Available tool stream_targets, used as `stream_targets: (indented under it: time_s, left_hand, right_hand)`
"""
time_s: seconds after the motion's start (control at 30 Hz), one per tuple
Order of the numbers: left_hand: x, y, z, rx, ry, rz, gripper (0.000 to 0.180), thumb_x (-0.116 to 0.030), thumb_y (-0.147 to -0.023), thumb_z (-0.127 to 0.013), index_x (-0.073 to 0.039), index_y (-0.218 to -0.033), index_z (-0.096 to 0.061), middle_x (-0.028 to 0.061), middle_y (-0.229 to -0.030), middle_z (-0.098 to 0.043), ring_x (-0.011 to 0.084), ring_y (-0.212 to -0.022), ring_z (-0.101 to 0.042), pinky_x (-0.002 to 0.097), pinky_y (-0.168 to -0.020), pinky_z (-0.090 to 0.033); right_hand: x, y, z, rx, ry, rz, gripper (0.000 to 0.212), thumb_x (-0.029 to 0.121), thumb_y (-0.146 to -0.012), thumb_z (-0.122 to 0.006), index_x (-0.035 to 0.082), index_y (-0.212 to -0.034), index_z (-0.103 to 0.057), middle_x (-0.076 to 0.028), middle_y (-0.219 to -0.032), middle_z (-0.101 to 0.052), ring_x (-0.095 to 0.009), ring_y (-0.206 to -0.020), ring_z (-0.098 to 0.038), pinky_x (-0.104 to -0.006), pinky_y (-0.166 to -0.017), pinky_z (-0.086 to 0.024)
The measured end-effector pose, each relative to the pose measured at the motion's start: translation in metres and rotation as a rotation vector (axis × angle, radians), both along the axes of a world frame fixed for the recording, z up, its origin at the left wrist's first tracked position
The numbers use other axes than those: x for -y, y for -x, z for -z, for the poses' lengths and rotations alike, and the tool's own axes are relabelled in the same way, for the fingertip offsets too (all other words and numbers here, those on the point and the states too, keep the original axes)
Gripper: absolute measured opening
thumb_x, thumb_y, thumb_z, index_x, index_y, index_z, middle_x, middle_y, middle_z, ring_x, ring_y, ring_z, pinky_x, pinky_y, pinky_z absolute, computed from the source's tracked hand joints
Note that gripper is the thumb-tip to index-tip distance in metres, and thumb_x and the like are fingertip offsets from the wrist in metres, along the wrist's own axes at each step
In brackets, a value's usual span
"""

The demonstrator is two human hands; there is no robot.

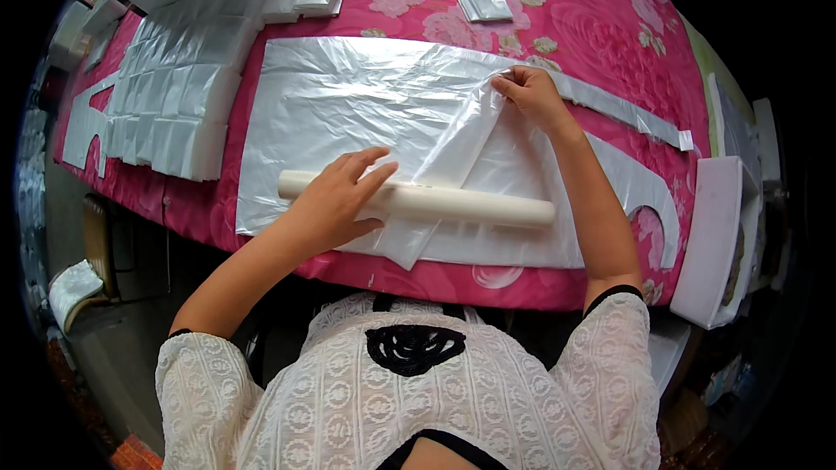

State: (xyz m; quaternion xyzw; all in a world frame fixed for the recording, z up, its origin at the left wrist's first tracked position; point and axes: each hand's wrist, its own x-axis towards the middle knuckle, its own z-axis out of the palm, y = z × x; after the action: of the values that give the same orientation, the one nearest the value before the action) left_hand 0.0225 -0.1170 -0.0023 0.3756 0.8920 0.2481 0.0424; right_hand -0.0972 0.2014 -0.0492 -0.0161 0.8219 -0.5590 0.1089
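A stack of thin white plastic bags point(340, 78) with cut-out handles lies flat across the table before me. Over it rests a long cream-white tube point(488, 205), roughly crosswise to my body. My left hand point(341, 193) lies over the tube's left part, fingers stretched and spread beyond its far side, thumb apart on the near side. At the far edge of the stack, my right hand point(529, 91) pinches the top bag's plastic between thumb and fingers. That layer is lifted and folded into a slanting crease running down toward the tube. The tube's underside is hidden.
Rows of folded plastic bags point(187, 104) are piled at the left on the pink floral tablecloth point(392, 0). Small folded packets point(483, 3) lie at the far side. A white plastic bin point(707, 239) stands by the right edge, a chair point(97, 248) at lower left.
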Motion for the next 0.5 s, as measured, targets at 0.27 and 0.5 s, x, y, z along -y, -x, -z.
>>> stream_targets:
  time_s: [0.27, 0.5]
  left_hand:
    - [-0.038, -0.030, 0.044, -0.054, 0.055, 0.367, 0.078, -0.052, -0.077, -0.054, 0.007, -0.126, -0.040, 0.0202, -0.136, -0.037, 0.0338, -0.126, -0.035, 0.0426, -0.106, -0.025]
    - [-0.044, -0.046, 0.053, -0.024, 0.144, 0.338, 0.087, -0.059, -0.077, -0.048, 0.007, -0.132, -0.034, 0.0230, -0.143, -0.026, 0.0337, -0.135, -0.021, 0.0455, -0.110, -0.014]
  right_hand:
    - [0.005, 0.021, 0.006, 0.065, -0.144, -0.073, 0.018, 0.021, -0.083, -0.066, 0.004, -0.088, -0.064, 0.005, -0.072, -0.056, -0.002, -0.062, -0.047, -0.0184, -0.054, -0.038]
    - [0.015, 0.008, -0.007, -0.334, -0.318, 0.201, 0.038, 0.025, -0.082, -0.064, -0.001, -0.109, -0.058, -0.013, -0.103, -0.060, -0.019, -0.087, -0.060, -0.0301, -0.074, -0.048]
